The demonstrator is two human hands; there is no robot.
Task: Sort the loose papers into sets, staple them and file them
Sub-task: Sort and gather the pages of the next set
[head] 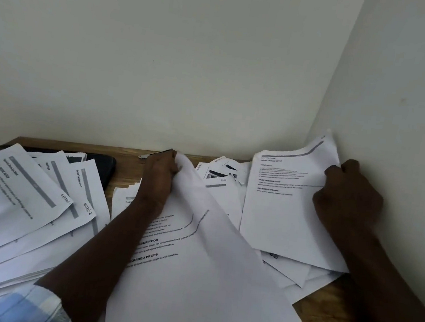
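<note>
White "REQUIRED PROPS" sheet tight in curled left hand fingers, "TASK DESCRIPTION" sheet between pinching right hand fingers.

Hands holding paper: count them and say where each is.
2. The left hand grips the top of a curled sheet mid-desk; the right hand pinches a printed sheet beside the right wall.

Papers bury most of a black flat object; their small print blurs beyond reading
</note>
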